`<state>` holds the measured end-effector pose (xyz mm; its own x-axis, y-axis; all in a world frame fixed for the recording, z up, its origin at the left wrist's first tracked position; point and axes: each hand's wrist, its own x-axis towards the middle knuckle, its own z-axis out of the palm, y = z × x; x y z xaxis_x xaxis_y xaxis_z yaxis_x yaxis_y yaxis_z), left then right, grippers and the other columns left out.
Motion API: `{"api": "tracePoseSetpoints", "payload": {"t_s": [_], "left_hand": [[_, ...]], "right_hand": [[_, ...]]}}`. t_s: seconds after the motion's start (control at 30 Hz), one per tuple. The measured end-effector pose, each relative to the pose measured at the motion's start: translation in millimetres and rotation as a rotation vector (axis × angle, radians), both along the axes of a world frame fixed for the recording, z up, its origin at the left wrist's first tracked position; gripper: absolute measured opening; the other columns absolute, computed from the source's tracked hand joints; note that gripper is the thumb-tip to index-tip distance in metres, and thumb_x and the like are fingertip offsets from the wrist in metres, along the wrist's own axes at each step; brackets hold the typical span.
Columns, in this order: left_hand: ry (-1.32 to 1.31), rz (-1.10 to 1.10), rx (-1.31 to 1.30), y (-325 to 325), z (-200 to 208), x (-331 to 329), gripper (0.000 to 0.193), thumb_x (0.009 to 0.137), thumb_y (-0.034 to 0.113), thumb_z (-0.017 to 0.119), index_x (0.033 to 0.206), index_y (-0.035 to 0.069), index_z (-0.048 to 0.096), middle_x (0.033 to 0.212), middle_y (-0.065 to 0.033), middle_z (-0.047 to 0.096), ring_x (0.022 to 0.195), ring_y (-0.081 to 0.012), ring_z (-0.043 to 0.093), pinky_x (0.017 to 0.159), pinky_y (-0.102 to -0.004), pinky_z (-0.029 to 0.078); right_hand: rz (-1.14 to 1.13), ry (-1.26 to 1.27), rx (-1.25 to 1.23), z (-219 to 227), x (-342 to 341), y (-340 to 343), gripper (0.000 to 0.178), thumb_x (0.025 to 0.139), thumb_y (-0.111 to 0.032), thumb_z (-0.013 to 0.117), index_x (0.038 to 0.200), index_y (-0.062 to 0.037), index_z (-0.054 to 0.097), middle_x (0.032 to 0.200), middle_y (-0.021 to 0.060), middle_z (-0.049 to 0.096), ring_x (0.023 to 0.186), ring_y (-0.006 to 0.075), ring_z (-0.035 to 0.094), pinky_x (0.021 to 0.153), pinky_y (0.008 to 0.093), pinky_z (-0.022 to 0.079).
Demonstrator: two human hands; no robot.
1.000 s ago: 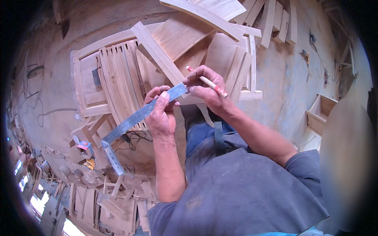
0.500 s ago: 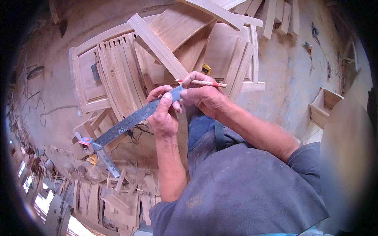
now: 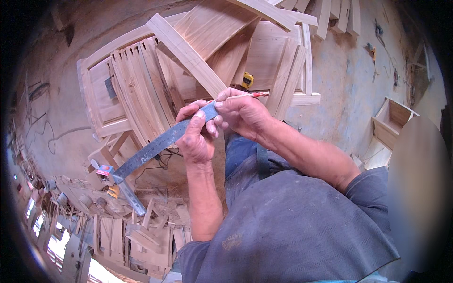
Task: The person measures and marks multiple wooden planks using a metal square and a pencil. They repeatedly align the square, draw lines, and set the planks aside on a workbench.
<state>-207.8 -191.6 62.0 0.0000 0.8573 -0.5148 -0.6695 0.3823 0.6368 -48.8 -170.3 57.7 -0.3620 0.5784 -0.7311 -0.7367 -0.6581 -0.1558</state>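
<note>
A carpenter's square with a long grey metal blade (image 3: 151, 148) slants up from the lower left to my hands; its short stock (image 3: 130, 197) is at the far end from them. My left hand (image 3: 196, 139) is closed round the blade near its upper end, thumb on top. My right hand (image 3: 247, 113) pinches a red and white pencil (image 3: 258, 95), its fingers touching the blade's end. The pencil's tip is close to the blade's upper edge, partly hidden by fingers. Just beyond my right fingers ends a pale wooden strip (image 3: 186, 54).
Wooden panels (image 3: 276, 59) and grooved boards (image 3: 141, 89) are piled ahead, with a yellow tape measure (image 3: 247, 80) among them. A small box (image 3: 104, 171) is near the square's corner. An open wooden box (image 3: 394, 118) stands at right. Timber pieces (image 3: 137, 236) fill the lower left.
The pencil has tilted in my right hand: its outer end is higher and its tip a little lower, nearer the blade's edge. My left hand keeps its hold on the square.
</note>
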Motion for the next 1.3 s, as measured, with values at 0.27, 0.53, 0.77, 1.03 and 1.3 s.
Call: {"api": "tracePoseSetpoints", "payload": {"t_s": [0.27, 0.53, 0.77, 1.03, 1.3], "left_hand": [[-0.054, -0.001, -0.001, 2.6, -13.2, -1.4, 0.021, 0.097, 0.002, 0.058, 0.117, 0.001, 0.066, 0.116, -0.0198, 0.069, 0.069, -0.0256, 0.066, 0.057, -0.0398, 0.061], [-0.084, -0.06, -0.035, 4.8, -25.7, -8.8, 0.021, 0.097, 0.001, 0.058, 0.116, 0.002, 0.067, 0.113, -0.0199, 0.07, 0.068, -0.025, 0.066, 0.057, -0.0398, 0.06], [-0.082, -0.048, -0.059, 7.3, -20.7, -5.6, 0.02, 0.096, 0.001, 0.059, 0.114, 0.004, 0.068, 0.116, -0.0202, 0.071, 0.066, -0.0221, 0.066, 0.052, -0.0305, 0.054], [-0.023, -0.051, -0.075, 6.9, -22.4, -3.5, 0.02, 0.096, 0.0, 0.058, 0.113, 0.003, 0.068, 0.116, -0.0196, 0.071, 0.065, -0.0214, 0.066, 0.051, -0.0297, 0.053], [-0.004, -0.025, -0.099, 2.5, -25.4, -2.8, 0.019, 0.096, 0.0, 0.057, 0.113, -0.001, 0.067, 0.104, -0.0175, 0.071, 0.062, -0.0194, 0.064, 0.049, -0.0295, 0.052]], "right_hand": [[-0.009, 0.021, -0.075, -11.0, -0.5, 2.6, 0.014, 0.088, 0.003, 0.066, 0.099, -0.0041, 0.061, 0.081, 0.01, 0.066, 0.068, 0.0209, 0.069, 0.056, 0.0315, 0.054], [0.017, -0.007, -0.111, -13.7, -0.2, 6.2, 0.011, 0.087, 0.001, 0.067, 0.095, -0.0046, 0.062, 0.08, 0.0091, 0.066, 0.066, 0.0195, 0.068, 0.054, 0.0307, 0.054], [0.029, -0.031, -0.119, -17.5, 0.2, 6.1, 0.009, 0.087, 0.0, 0.067, 0.093, -0.0048, 0.062, 0.078, 0.0083, 0.066, 0.065, 0.0181, 0.068, 0.053, 0.0298, 0.055], [0.042, -0.053, -0.119, -18.5, 0.9, 5.0, 0.009, 0.088, 0.001, 0.066, 0.093, -0.0047, 0.061, 0.079, 0.0085, 0.067, 0.063, 0.0178, 0.068, 0.051, 0.029, 0.054], [0.062, -0.072, -0.097, -19.1, 1.8, 2.5, 0.011, 0.088, 0.001, 0.066, 0.096, -0.0041, 0.06, 0.078, 0.0089, 0.067, 0.061, 0.0175, 0.067, 0.05, 0.0287, 0.055]]}}
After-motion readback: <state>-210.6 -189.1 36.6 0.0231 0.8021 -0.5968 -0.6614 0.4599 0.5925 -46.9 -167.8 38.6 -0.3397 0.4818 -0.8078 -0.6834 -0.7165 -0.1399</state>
